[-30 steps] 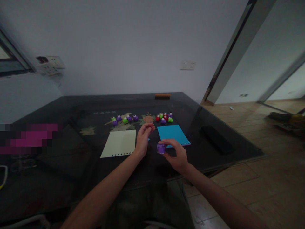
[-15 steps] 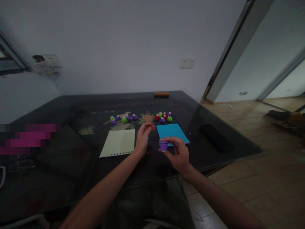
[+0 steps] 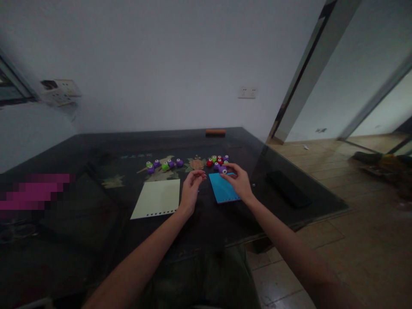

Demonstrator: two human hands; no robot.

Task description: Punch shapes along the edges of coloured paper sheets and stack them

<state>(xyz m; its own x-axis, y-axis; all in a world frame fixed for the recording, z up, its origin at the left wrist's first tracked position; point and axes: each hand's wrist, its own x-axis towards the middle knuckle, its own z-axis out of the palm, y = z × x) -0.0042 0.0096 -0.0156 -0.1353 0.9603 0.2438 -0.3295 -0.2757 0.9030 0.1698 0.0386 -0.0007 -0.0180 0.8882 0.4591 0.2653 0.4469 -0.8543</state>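
The right hand point(image 3: 237, 182) reaches out over the blue sheet point(image 3: 222, 191), its fingers curled round a small purple punch point(image 3: 222, 171) held at the fingertips by the sheet's 12 o'clock edge. The left hand point(image 3: 192, 189) hangs slack between the two sheets, fingers loosely bent with thumb and forefinger nearly meeting; it holds nothing that can be seen.

The punch is a squat purple knob with a pale spot on top. Just past it, at 12 o'clock, sits a cluster of punches point(image 3: 217, 161) in red, green and purple; a second row point(image 3: 163, 164) in green and purple lies at 10 o'clock from the left hand, and a cream sheet point(image 3: 156, 199) with holes along its near edge lies at that hand's 9 o'clock.

All rest on a dark glass-topped table point(image 3: 96, 189) with a flower pattern. A black flat thing point(image 3: 288, 189) lies at 3 o'clock. Behind stand a pale wall with a socket point(image 3: 247, 92); a wooden floor runs to the right.
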